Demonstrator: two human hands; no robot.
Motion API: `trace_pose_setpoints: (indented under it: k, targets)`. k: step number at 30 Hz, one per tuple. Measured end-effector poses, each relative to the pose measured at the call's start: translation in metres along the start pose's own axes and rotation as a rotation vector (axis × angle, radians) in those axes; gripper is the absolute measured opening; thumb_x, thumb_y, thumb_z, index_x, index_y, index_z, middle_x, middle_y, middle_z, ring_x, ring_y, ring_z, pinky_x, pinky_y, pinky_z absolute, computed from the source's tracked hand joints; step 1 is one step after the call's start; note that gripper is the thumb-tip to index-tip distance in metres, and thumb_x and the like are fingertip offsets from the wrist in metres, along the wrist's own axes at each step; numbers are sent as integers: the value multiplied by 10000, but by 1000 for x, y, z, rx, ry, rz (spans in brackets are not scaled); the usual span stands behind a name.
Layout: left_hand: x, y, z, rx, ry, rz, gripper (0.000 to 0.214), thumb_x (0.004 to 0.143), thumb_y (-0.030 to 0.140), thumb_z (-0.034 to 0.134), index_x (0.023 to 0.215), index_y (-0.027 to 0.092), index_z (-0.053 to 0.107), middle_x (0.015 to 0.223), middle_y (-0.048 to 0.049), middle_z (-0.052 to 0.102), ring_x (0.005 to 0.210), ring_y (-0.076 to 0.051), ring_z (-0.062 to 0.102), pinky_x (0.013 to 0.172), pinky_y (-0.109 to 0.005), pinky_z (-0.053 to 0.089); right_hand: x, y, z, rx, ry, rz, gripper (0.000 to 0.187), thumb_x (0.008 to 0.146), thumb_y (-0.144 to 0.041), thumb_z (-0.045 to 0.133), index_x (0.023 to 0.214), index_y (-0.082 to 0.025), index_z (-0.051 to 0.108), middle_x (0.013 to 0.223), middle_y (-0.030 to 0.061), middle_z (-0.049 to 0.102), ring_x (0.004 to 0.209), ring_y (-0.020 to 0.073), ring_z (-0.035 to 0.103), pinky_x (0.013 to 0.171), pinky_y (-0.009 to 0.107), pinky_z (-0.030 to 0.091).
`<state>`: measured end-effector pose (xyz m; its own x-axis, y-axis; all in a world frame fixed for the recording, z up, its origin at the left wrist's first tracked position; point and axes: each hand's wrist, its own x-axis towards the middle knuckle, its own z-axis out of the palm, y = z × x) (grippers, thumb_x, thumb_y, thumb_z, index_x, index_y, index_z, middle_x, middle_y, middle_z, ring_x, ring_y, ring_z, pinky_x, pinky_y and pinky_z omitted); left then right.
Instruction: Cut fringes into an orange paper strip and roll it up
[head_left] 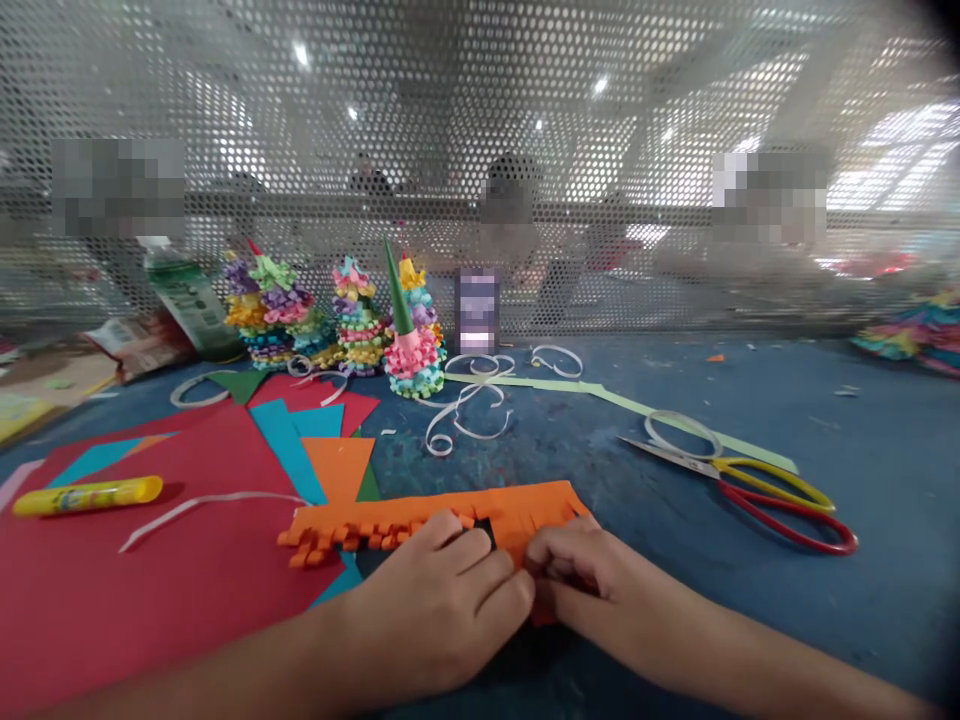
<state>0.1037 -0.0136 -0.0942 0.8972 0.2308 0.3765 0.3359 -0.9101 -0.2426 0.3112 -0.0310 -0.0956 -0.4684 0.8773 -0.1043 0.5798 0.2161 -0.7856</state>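
Observation:
An orange paper strip [420, 512] with a cut fringe lies across the blue table in front of me; the fringe tabs at its left end are curled. My left hand [442, 590] rests on the strip's middle, fingers bent and pressed onto the paper. Touching it from the right, my right hand [574, 570] is curled and pinches the fringe of the same strip. Part of the strip is hidden under both hands.
Red [112, 570], teal and orange paper sheets lie at the left, with a yellow glue stick [86, 495]. Scissors [757, 485] with yellow and red handles lie at the right. Finished paper trees [409, 340], a green bottle [187, 300] and white paper curls [469, 405] stand before a mesh screen.

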Motion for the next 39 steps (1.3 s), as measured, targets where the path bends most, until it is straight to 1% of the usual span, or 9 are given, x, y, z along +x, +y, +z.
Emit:
trace_pose_setpoints:
  k: [4,8,11,14,17,21,24,30,39]
  targets:
    - [1,0,-3,28,26,39,197,951,144,378,1006,135,567,760,-25,588,653,-159,455,606,-339,310,-1,1,-2,-105,31,-59,132,778,-97,485,700,-197,524,624,-34,548,633,128,465,663,274,376]
    - [1,-1,3,-16,-9,-11,153,937,137,401,912,153,550,737,-12,566,645,-166,445,587,-342,309,-3,-3,-5,-308,80,-221,137,710,-60,497,728,-193,521,654,-32,565,629,127,449,765,342,339]
    - [-1,-1,10,-59,5,-73,128,938,168,420,866,169,526,722,-1,550,645,-169,444,597,-338,315,-3,-7,-6,-378,71,-246,123,701,-68,496,705,-190,511,631,-45,527,596,112,409,762,342,325]
    - [-1,-2,13,-119,11,-117,116,941,191,419,893,171,523,744,0,551,677,-169,458,637,-323,337,-1,-9,-4,-348,75,-162,120,689,-68,484,670,-184,510,574,-57,484,568,107,380,738,329,332]
    - [0,-3,11,-117,15,-82,114,939,168,418,922,169,530,740,-2,551,674,-164,451,629,-306,325,0,-6,0,-260,75,-78,112,698,-85,479,662,-188,503,565,-52,483,606,124,398,721,319,341]
    - [0,-4,8,-88,9,-65,100,935,186,447,930,178,547,748,2,560,675,-169,438,624,-319,318,1,-2,1,-209,78,-59,96,740,-118,478,707,-196,523,591,-46,480,647,140,419,724,322,345]
    - [-1,-4,9,-65,12,-99,103,934,190,449,891,176,541,750,-1,559,673,-169,437,626,-322,312,0,-1,-2,-247,111,-83,119,769,-119,470,759,-204,552,590,-44,483,638,144,421,712,318,346]
    - [-1,-3,14,-86,39,-132,127,943,191,432,856,171,523,744,3,553,677,-166,456,627,-312,321,0,-1,-8,-351,102,-300,159,744,-75,474,792,-202,557,683,-29,578,644,131,456,806,352,334]
    - [0,-2,9,-117,2,-87,141,949,173,392,894,164,521,768,-4,564,669,-160,455,629,-309,340,1,-2,-4,-151,28,-84,154,707,-78,435,731,-203,521,541,-84,407,527,97,371,753,326,366]
